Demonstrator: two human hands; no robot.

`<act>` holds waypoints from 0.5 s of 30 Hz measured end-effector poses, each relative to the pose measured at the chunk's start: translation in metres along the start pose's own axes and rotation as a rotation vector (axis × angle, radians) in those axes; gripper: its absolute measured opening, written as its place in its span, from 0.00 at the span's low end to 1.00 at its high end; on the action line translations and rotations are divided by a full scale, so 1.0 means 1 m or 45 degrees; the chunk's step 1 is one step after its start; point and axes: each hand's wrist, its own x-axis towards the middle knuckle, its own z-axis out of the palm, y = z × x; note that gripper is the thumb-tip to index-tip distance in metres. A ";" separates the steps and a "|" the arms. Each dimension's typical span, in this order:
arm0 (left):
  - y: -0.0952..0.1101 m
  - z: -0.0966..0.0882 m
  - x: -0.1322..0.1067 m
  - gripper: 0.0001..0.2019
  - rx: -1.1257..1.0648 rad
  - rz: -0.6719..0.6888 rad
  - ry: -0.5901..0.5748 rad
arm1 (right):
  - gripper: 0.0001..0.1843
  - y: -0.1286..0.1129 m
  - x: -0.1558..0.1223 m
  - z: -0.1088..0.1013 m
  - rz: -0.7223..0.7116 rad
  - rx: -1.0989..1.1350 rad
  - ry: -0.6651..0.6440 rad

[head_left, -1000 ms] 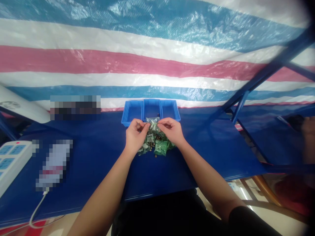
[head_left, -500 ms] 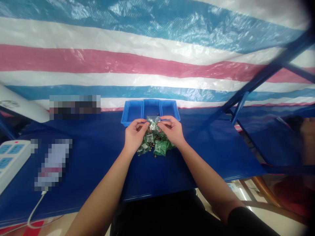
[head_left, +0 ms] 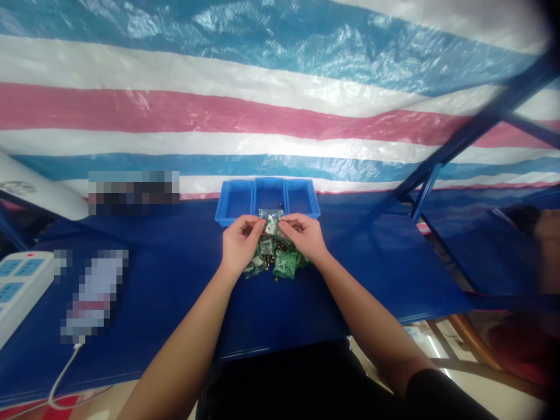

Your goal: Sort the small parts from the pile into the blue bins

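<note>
My left hand (head_left: 238, 245) and my right hand (head_left: 305, 235) both pinch one small clear plastic bag (head_left: 270, 220) of small parts, each hand at one upper corner. The bag is held just above a heap of several green and clear little bags (head_left: 280, 259) lying on the blue table (head_left: 175, 280). Right behind the hands stands a blue tray with three compartments (head_left: 269, 195). What lies inside the compartments I cannot make out.
A white power strip (head_left: 17, 291) lies at the far left with a white cable (head_left: 61, 379) near the front edge. Blurred items sit at the left. A striped tarpaulin (head_left: 262, 105) hangs behind. Blue frame bars (head_left: 437, 163) stand at the right.
The hands lifted the small bag slightly toward the tray, then brought it back down a little. Both hands have kept hold of it.
</note>
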 end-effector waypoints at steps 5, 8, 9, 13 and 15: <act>-0.002 0.000 0.000 0.12 -0.026 -0.046 -0.049 | 0.14 0.001 0.000 0.000 -0.018 -0.038 0.021; -0.002 0.000 -0.001 0.12 -0.026 -0.048 -0.076 | 0.14 0.000 0.000 0.000 -0.031 -0.057 0.035; -0.001 0.000 -0.001 0.12 -0.014 -0.046 -0.083 | 0.14 0.000 0.000 0.000 -0.036 -0.065 0.041; 0.001 -0.001 -0.001 0.12 0.102 0.031 -0.032 | 0.14 0.001 0.001 -0.001 -0.055 -0.089 0.049; 0.001 -0.001 -0.001 0.12 0.157 0.074 0.015 | 0.14 0.000 0.002 -0.001 -0.062 -0.090 0.041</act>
